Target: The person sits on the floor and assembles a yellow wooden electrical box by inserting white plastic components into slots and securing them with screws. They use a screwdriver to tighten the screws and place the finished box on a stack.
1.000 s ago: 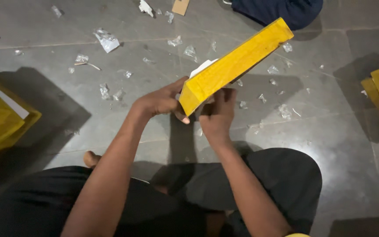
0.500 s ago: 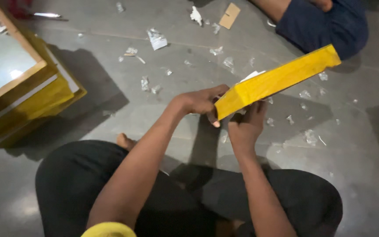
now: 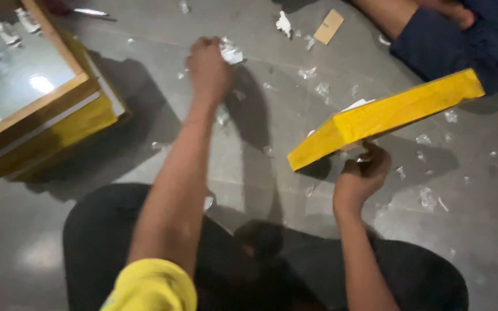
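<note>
Above the grey floor (image 3: 260,150), the right hand (image 3: 361,175) holds a long yellow bar (image 3: 384,118) from below, its fingers (image 3: 376,158) curled up against the bar's underside near the nearer end, so the bar rests on top of them and slants up to the right. Well apart, the left hand (image 3: 208,68) is stretched out and clenched, touching a paper scrap (image 3: 230,53) at its knuckles; whether it grips the scrap is unclear. A glass-topped wooden case (image 3: 36,109) lies at left, and another person's leg (image 3: 451,40) at upper right.
</note>
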